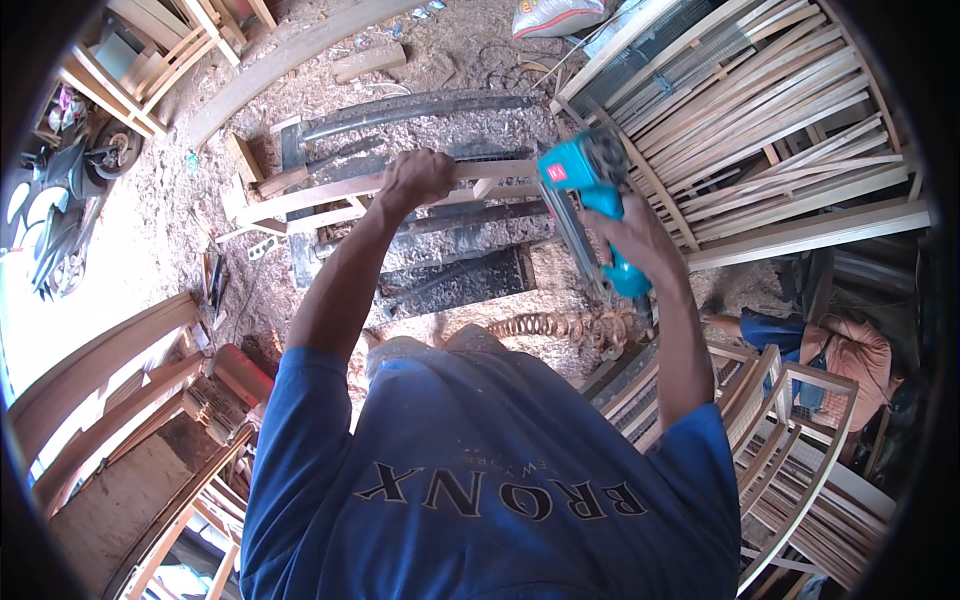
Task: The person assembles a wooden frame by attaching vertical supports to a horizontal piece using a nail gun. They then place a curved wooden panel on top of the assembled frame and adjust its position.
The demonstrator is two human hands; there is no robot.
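My left hand [417, 178] is closed around a slim, pale wooden frame [325, 192] of long slats joined by short crosspieces. The frame lies crosswise over a dark, sawdust-covered slatted platform [455, 280]. In my right hand [645, 238] is a teal nail gun [572, 166], gripped by its handle. Its head is over the frame's right end, and its long magazine slants down toward me. Whether the nose touches the wood cannot be made out.
A coiled hose [545, 325] lies near my feet. Stacked slatted frames [770, 140] fill the right side. Another person [845, 365] is low at the right, behind a curved wooden frame [815, 470]. Wooden pieces [110, 420] stand at left, near a motorcycle [60, 205].
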